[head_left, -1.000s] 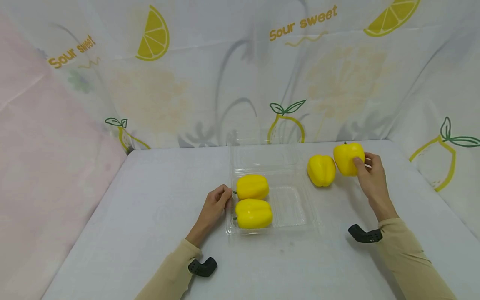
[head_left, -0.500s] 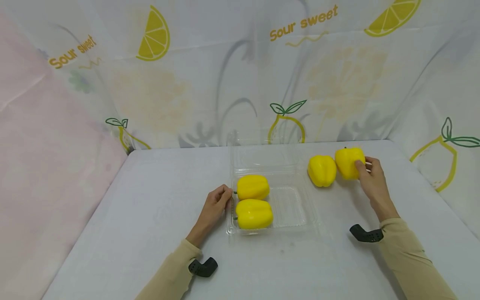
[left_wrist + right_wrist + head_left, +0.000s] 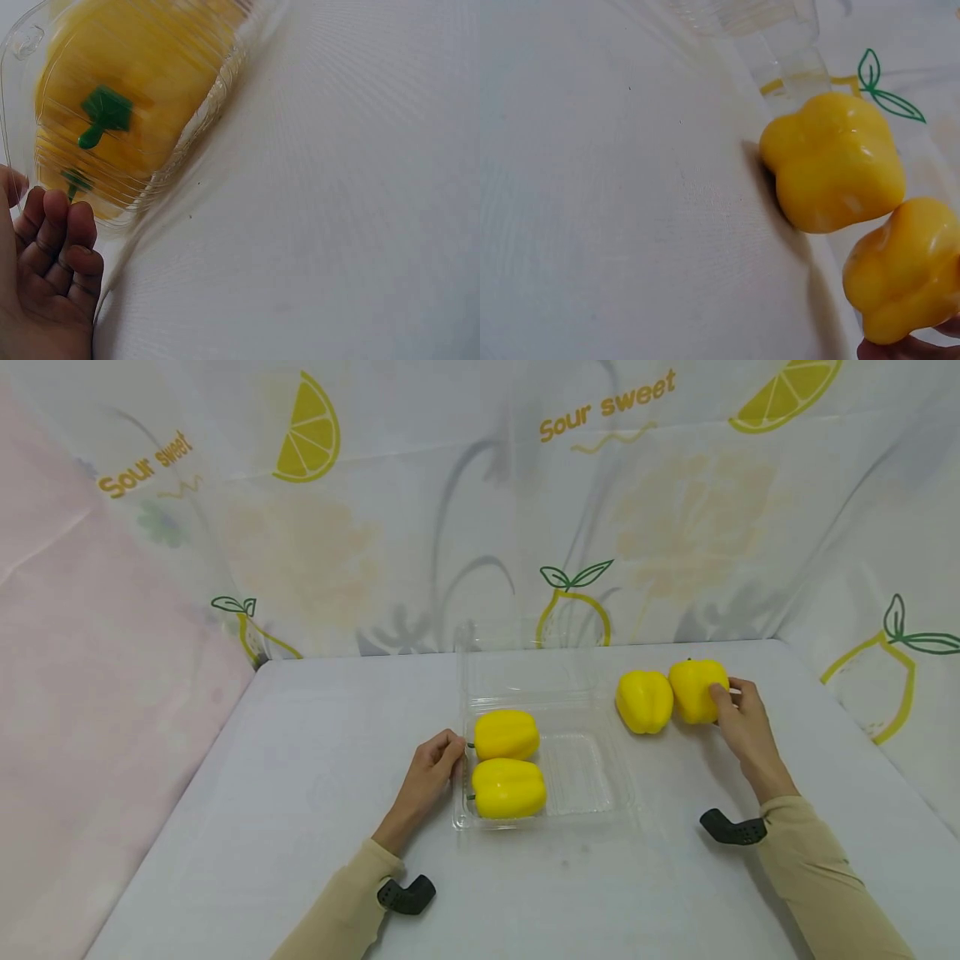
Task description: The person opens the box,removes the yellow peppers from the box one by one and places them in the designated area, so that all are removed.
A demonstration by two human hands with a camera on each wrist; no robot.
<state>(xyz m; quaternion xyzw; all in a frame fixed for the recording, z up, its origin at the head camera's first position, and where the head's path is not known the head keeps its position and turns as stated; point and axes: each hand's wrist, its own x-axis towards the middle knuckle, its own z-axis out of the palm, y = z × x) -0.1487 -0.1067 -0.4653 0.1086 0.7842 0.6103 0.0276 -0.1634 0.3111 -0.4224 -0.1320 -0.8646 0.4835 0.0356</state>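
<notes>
My right hand [image 3: 745, 724] grips a yellow bell pepper [image 3: 693, 692] at the back right, thumb across its front side. Just left of it, another yellow bell pepper [image 3: 645, 702] rests on the table; in the right wrist view the held pepper [image 3: 907, 270] overlaps its edge. A clear plastic clamshell container [image 3: 588, 777] lies with its lid up at the back. Two yellow peppers [image 3: 508, 788] lie side by side in its left half, green stems pointing left. At the container's left rim, my left hand [image 3: 56, 259] pinches the plastic between thumb and curled fingers.
The transparent lid [image 3: 528, 672] leans toward the printed cloth backdrop [image 3: 420, 510] behind the table. White cloth covers the table [image 3: 300, 827]. A black wrist device [image 3: 407, 894] is worn on each sleeve.
My right hand has lowered the held pepper slightly, bringing it down beside the loose one. My left hand stays at the container's rim.
</notes>
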